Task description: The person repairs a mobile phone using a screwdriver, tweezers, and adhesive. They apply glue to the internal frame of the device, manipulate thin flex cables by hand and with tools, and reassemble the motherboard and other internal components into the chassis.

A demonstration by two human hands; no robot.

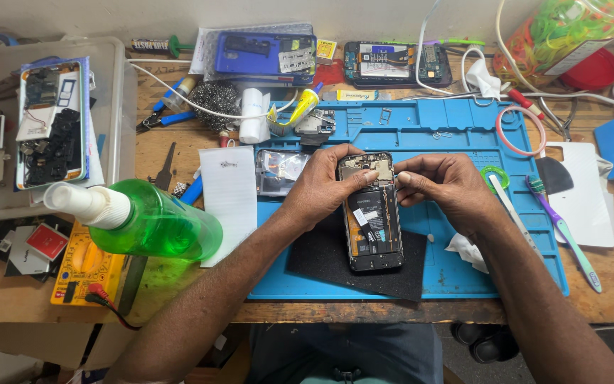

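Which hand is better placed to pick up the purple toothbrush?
Probably the right hand: the purple toothbrush lies on its side of the blue mat, while the left hand steadies the opened phone.

Two bare forearms in frame, no sleeves visible up to frame edge. Left hand (321,188): no glove, no ring, no watch, no wristband. Right hand (443,186): same, bare, no jewellery seen. Nails short, unpainted where visible. No tape, bandage or markings on either arm. Lap at bottom centre: dark grey-blue trousers (346,352), small dark drawstring or fastening at middle of waist. Upper arms, torso out of view. Footwear can't tell.
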